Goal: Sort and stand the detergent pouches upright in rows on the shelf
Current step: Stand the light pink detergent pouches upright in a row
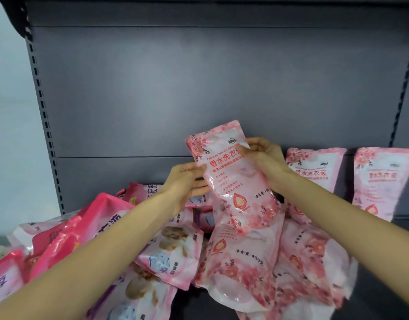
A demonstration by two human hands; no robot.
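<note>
Both hands hold one pale pink floral detergent pouch (231,176) upright, tilted a little left, above the pile. My left hand (184,183) grips its left edge at mid height. My right hand (262,155) pinches its upper right edge. Two matching floral pouches stand against the back wall at the right: one (314,169) just behind my right wrist, another (381,181) at the frame's edge. Loose pouches lie in a heap below: floral ones (240,262) in the middle and brighter pink ones (83,225) at the left.
The dark grey shelf back panel (199,88) fills the upper view, with slotted uprights at the left (40,100) and right. A bare strip of shelf floor (383,285) shows at the lower right. Pouches with a cotton-flower print (169,255) lie under my left forearm.
</note>
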